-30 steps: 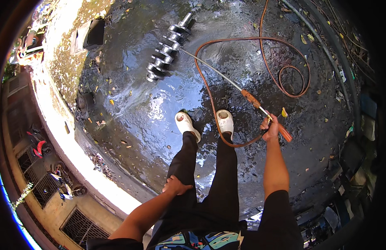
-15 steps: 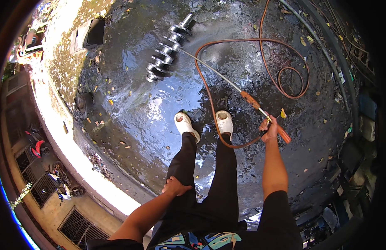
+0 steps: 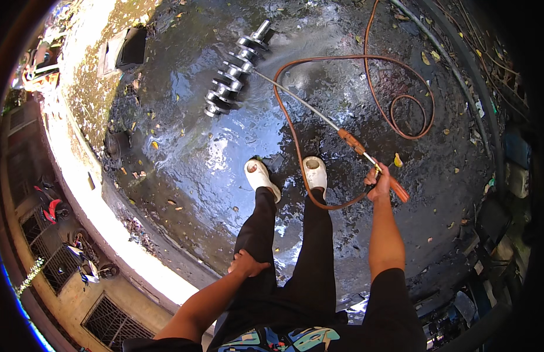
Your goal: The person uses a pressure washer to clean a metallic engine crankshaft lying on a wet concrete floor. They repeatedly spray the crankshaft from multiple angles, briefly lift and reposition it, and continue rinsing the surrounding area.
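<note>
My right hand (image 3: 378, 182) is wrapped round the handle of a pressure washer gun (image 3: 352, 141) with orange grips. Its long metal lance reaches up and left, and its tip appears close beside a shiny metal crankshaft (image 3: 231, 77). The crankshaft lies slanted on the wet ground, its shaft end pointing up and right. From beside my right hand a reddish-brown hose (image 3: 293, 130) loops over the ground. My left hand (image 3: 246, 264) rests on my left leg near the knee, thumb spread from the fingers, holding nothing.
Wet dark ground (image 3: 201, 176) with scattered leaves surrounds my white shoes (image 3: 262, 178). A block-like object (image 3: 131, 48) stands at the upper left. A grey pipe (image 3: 459, 70) runs along the right, with clutter beyond. Motorbikes (image 3: 87, 264) stand past a bright ledge on the left.
Almost nothing differs. The view has shifted very slightly; both hands, the gun and the crankshaft keep nearly the same places.
</note>
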Demonstrator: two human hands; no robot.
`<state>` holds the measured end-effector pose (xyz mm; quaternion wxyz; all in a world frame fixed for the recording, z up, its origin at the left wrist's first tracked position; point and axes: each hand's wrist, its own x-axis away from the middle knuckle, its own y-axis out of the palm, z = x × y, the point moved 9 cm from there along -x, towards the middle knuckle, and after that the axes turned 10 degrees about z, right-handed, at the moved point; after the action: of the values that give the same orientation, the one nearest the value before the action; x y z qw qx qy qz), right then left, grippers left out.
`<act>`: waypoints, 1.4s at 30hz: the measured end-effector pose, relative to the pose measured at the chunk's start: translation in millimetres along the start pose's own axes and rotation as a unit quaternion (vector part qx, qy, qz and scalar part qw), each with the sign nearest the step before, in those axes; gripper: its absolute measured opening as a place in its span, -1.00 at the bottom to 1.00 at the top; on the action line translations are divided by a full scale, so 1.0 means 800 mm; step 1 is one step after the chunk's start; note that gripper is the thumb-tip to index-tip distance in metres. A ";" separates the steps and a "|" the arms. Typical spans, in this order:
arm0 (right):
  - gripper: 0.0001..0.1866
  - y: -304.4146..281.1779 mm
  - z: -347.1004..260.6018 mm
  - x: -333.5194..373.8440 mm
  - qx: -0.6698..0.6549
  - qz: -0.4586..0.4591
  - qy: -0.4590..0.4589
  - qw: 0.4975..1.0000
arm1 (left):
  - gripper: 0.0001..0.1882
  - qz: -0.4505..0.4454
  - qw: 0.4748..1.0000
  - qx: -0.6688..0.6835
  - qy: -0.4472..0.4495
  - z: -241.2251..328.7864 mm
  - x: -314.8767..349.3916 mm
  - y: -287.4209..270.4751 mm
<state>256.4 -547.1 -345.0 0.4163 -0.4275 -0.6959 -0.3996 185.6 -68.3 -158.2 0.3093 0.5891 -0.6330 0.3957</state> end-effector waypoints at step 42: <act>-0.77 0.588 -0.123 0.467 0.584 -0.131 -0.529 0.601 | -0.59 0.115 0.649 0.750 0.055 -0.315 -0.100 -0.019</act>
<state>608.6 -390.3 126.3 0.0790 -0.1335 -0.9282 0.3382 190.7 189.8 -99.8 -0.2511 0.5200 -0.1649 0.7996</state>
